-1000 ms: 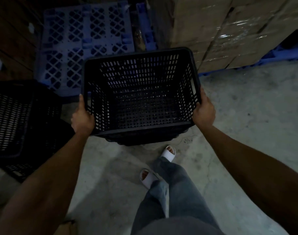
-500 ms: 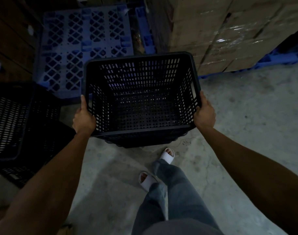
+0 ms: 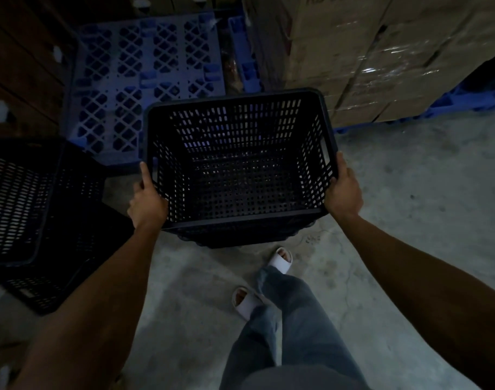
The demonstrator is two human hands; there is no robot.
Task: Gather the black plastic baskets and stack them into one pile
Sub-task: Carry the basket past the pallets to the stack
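I hold an empty black plastic basket [image 3: 240, 164] with perforated walls in front of me, above the concrete floor. My left hand [image 3: 146, 202] grips its left rim and my right hand [image 3: 343, 190] grips its right rim. At the left edge of the view stands another black basket [image 3: 18, 198], set on top of a further black basket [image 3: 54, 280] on the floor.
A blue plastic pallet [image 3: 145, 77] lies on the floor behind the held basket. Wrapped cardboard boxes [image 3: 367, 52] are stacked on a blue pallet [image 3: 465, 99] at the back right. My legs and white sandals [image 3: 247, 302] are below the basket. Dark wood wall at left.
The held basket has sunk slightly lower in the view and the pile at left has come a little closer. Both hands keep the same grip.
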